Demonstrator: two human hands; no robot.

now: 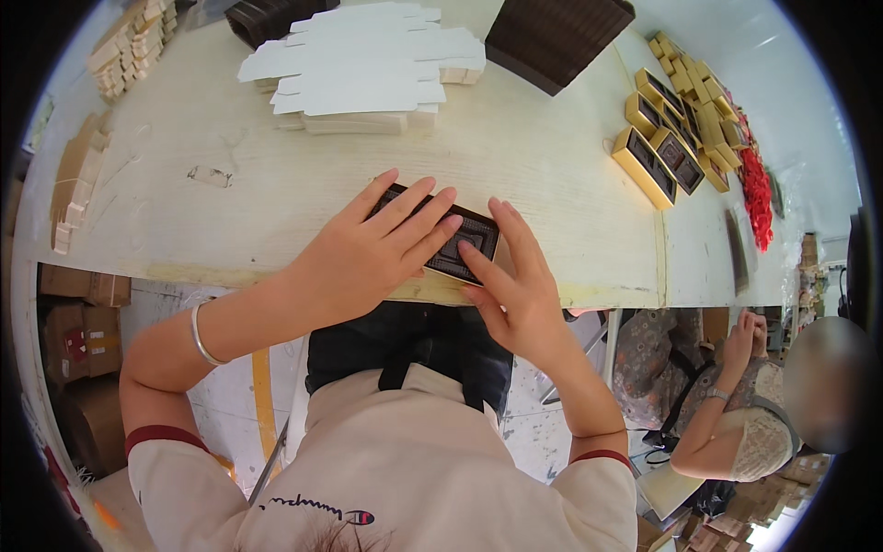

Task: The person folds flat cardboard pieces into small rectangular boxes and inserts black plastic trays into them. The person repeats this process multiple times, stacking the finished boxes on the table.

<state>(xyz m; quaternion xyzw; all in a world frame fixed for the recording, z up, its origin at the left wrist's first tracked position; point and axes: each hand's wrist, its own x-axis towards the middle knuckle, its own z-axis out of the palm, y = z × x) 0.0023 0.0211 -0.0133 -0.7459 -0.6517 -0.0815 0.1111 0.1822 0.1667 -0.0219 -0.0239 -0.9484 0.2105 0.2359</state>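
Observation:
A small rectangular box with a dark brown plastic tray insert (448, 259) lies tilted across the near edge of the table. My left hand (382, 237) rests over its left part, fingers stretched and spread, hiding much of the tray. At the right end is my right hand (522, 290), its fingers apart. The right index finger presses on the tray surface, the thumb touches the near side, and the other fingers lie along the right end. Most of the box's walls are hidden.
White flat carton blanks (359, 60) lie stacked at the back, beside stacked dark trays (556, 41). Gold boxes with dark inserts (648, 170) stand at right, near red shredded material (757, 198). More blanks (81, 175) line the left. A co-worker (727, 405) sits at right.

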